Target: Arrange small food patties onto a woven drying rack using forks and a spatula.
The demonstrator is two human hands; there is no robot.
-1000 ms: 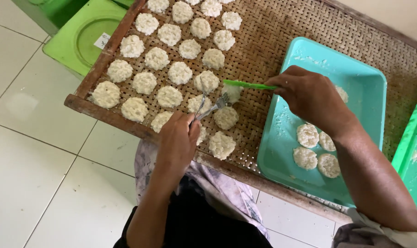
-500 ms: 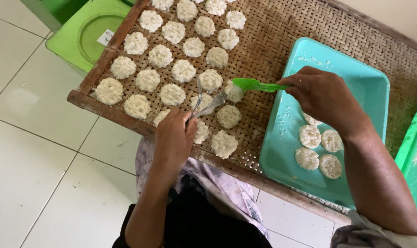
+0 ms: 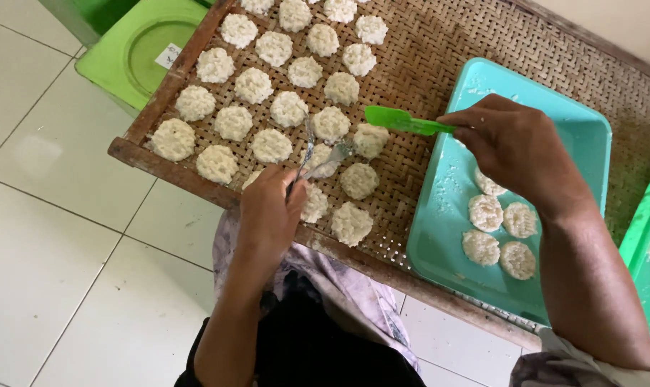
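Observation:
My left hand [image 3: 271, 215] grips a metal fork [image 3: 318, 163] whose tines rest among white round rice cakes [image 3: 287, 107] laid in rows on a woven bamboo tray [image 3: 439, 50]. My right hand [image 3: 514, 147] holds a green plastic spatula [image 3: 400, 122], its blade hovering just above a rice cake [image 3: 370, 140] beside the fork's tip. Below my right hand, several more rice cakes [image 3: 499, 233] lie in a turquoise plastic tray [image 3: 450, 193].
A green plastic lid [image 3: 142, 54] sits on the white tiled floor [image 3: 53, 236] to the left of the woven tray. Another green container's edge [image 3: 647, 244] shows at the far right. The woven tray's wooden front rail [image 3: 160, 161] runs just past my knees.
The spatula has lifted off the rice cake near the fork and moved slightly right. My left hand with the fork has stayed in place.

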